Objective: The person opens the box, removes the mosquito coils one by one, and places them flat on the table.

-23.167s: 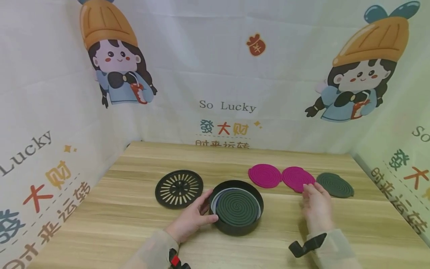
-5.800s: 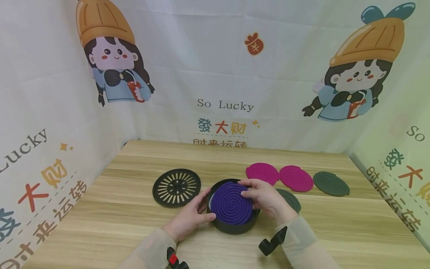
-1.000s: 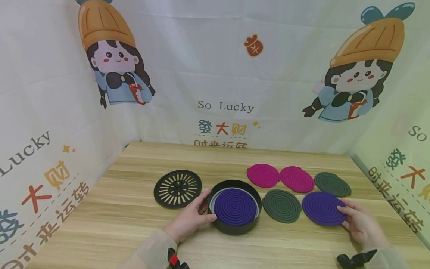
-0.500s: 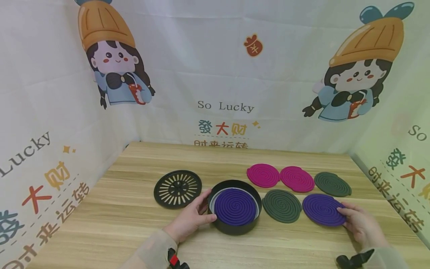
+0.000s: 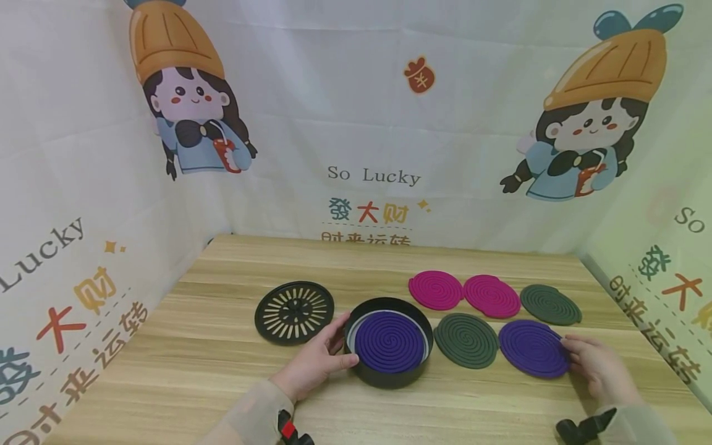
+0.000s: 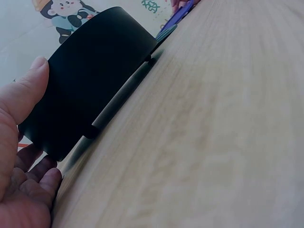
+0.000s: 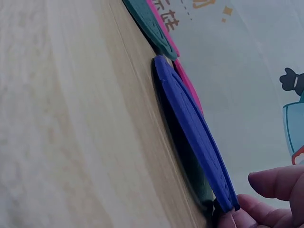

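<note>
- One loose purple coil [image 5: 535, 348] is what the present handling turns on: it lies to the left of the right hand [image 5: 601, 368], at its fingertips and slightly farther from the person.
- Round and flat, it has no clear long axis; in the right wrist view its edge at the fingers looks raised off the wooden table [image 5: 445, 408], so it seems to slope down away from them.
- The right hand is much the nearer one: its fingers meet the coil's edge from below, its thumb is parted from it, and it seems to pinch nothing.
- The left hand [image 5: 317, 360] grips the round black case [image 5: 389, 378], thumb on the near-left wall, fingers on the far-left side.
- Between the left hand and the loose coil lie the case and the near green coil [image 5: 466, 341]; whether the two coils touch, I cannot tell.
- A second purple coil [image 5: 389, 342] sits inside the case, just right of the left thumb.
- Two pink coils [image 5: 436, 290] and the far green coil [image 5: 550, 305] lie farther back; the slotted black lid [image 5: 295, 312] lies beyond the left hand.
</note>
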A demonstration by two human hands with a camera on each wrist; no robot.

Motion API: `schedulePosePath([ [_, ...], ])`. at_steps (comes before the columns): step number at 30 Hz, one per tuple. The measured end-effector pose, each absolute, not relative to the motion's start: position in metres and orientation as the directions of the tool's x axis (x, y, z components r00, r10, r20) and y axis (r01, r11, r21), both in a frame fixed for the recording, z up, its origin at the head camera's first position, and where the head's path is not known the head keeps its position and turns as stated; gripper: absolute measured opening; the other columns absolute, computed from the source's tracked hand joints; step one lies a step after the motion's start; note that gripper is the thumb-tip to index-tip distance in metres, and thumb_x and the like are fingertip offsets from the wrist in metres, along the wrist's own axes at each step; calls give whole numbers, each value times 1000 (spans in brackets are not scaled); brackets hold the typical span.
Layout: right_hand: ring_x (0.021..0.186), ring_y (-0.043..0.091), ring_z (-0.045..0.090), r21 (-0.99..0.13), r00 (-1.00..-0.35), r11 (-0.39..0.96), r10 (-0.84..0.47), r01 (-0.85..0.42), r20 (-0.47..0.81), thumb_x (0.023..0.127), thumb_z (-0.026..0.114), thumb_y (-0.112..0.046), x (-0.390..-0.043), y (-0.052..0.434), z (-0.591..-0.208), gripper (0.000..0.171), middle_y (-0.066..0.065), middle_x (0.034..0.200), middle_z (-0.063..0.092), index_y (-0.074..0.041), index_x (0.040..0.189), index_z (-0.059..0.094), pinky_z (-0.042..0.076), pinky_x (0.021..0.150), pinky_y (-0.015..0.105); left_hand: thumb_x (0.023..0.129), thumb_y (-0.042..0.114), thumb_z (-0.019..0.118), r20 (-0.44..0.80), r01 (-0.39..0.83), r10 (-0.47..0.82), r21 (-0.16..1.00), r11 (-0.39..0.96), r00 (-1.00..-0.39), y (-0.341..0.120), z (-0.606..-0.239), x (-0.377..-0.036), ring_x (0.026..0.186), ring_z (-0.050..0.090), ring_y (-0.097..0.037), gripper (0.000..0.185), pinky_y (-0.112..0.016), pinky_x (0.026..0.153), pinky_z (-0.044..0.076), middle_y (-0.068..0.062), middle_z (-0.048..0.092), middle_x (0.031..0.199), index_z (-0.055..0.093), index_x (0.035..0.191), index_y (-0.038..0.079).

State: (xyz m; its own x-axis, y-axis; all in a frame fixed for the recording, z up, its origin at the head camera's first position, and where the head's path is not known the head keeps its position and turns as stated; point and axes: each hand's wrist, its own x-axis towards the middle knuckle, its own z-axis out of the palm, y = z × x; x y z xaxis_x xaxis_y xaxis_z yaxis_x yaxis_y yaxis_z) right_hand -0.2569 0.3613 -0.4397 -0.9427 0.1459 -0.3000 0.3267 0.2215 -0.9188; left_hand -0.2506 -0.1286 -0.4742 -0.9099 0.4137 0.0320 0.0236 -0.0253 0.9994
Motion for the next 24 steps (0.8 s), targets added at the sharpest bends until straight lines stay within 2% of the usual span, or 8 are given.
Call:
schedulePosePath([
  [2, 77, -5, 51, -919, -944, 230, 151, 322, -293, 99, 50, -17, -257, 361, -438, 61, -7, 96, 58, 20, 140, 24, 47, 72, 19, 85, 8, 73, 33, 24, 413, 999, -26, -910, -129, -474, -250, 143, 14, -38, 90, -44, 114, 23, -22, 13, 158, 15, 153, 4],
  [5, 74, -5, 51, -925, -947, 217, 156, 312, -282, 98, 49, -13, -256, 361, -437, 59, -15, 87, 55, 22, 138, 24, 48, 68, 17, 84, 8, 73, 35, 25, 413, 999, -29, -910, -129, -475, -251, 143, 14, -38, 90, -43, 114, 23, -21, 13, 158, 15, 153, 4],
  [11, 73, -2, 53, -938, -944, 158, 165, 310, -284, 98, 44, -8, -256, 363, -437, 57, -12, 84, 56, 25, 137, 20, 51, 67, 17, 84, 9, 74, 38, 27, 411, 999, -33, -911, -130, -478, -252, 143, 14, -37, 92, -41, 113, 25, -21, 13, 158, 14, 153, 4],
  [18, 72, -3, 53, -932, -936, 133, 146, 338, -319, 99, 40, -9, -257, 368, -437, 59, 12, 102, 57, 25, 139, 13, 51, 70, 17, 83, 10, 75, 45, 38, 414, 999, -25, -909, -130, -480, -254, 144, 14, -36, 93, -43, 115, 21, -20, 15, 158, 14, 153, 3],
  [21, 72, -3, 53, -932, -937, 117, 116, 343, -330, 100, 38, -10, -257, 370, -436, 59, 9, 99, 57, 26, 138, 13, 51, 71, 17, 83, 11, 75, 43, 35, 415, 999, -29, -909, -130, -480, -254, 144, 14, -35, 94, -42, 116, 20, -19, 14, 158, 14, 153, 4],
  [24, 73, -1, 54, -933, -937, 101, 89, 345, -336, 100, 37, -12, -257, 373, -436, 58, 2, 91, 57, 28, 136, 14, 51, 71, 17, 82, 13, 76, 42, 32, 417, 999, -32, -908, -130, -480, -254, 144, 13, -35, 95, -42, 116, 19, -20, 13, 158, 14, 154, 4],
])
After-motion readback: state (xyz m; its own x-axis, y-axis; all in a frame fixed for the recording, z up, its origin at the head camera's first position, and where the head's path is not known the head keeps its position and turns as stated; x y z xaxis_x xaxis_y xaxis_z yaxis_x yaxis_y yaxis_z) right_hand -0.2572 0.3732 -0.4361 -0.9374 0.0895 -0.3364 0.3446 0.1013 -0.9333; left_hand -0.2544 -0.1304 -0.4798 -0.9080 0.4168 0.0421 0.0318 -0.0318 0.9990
